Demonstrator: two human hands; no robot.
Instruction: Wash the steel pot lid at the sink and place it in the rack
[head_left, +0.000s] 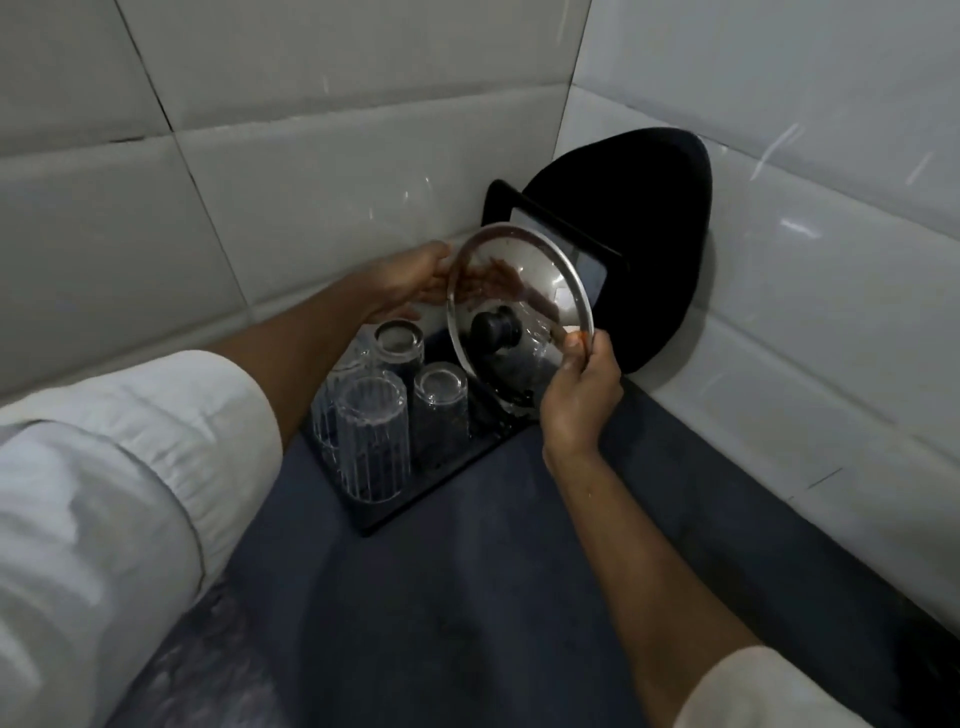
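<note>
The steel pot lid (524, 291) stands tilted on edge over the back of the black rack tray (415, 504), its black knob (495, 328) facing me. My left hand (415, 283) grips the lid's upper left rim from behind. My right hand (579, 395) pinches the lower right rim with thumb on the front. The lid's bottom edge is at the tray, and I cannot tell if it rests there.
Three upturned clear glasses (371, 441) fill the front of the tray. A black square tray (571, 249) and a large black oval board (639, 244) lean in the tiled corner behind the lid. White tiled walls (805, 208) close in on two sides. The dark grey counter (467, 597) stretches toward me.
</note>
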